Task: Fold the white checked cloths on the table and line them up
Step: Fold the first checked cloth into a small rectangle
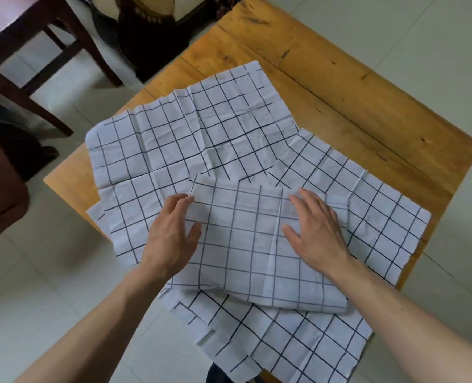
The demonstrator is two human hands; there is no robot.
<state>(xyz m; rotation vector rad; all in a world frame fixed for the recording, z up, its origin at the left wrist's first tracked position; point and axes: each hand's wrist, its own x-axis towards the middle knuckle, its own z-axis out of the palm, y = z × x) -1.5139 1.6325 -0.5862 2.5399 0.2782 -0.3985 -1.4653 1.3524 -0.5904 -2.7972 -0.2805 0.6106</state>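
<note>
Cloth covers most of the wooden table (326,87), all of it white with a thin dark grid of squares. At about nine o'clock from the middle of the view, a creased cloth (135,214) lies flat with its near corner hanging just over the table's left edge. Above it, toward eleven and twelve o'clock, a larger crumpled sheet (190,128) spreads open, its surface full of sharp fold lines and small ridges. At the centre sits the folded cloth (246,244), a neat thick rectangle with smooth layers and one raised crease running down it; it rests on top of the others. Below it, at six o'clock, another open cloth (273,338) drapes over the near table edge, its border ragged. At three o'clock a further cloth (378,217) lies spread toward the right side, softly wrinkled.

The table is pale orange-brown planks with dark knots and visible seams, standing on a light tiled floor (49,286). A dark wooden chair (49,37) stands at ten o'clock, beyond the table.

The left hand (171,236) lies at the folded cloth's left edge, fingers straight and slightly spread, fingertips touching the upper left corner, gripping nothing. The right hand (317,228) lies flat on the folded cloth's right part, fingers extended and splayed, palm down, pressing the layers.
</note>
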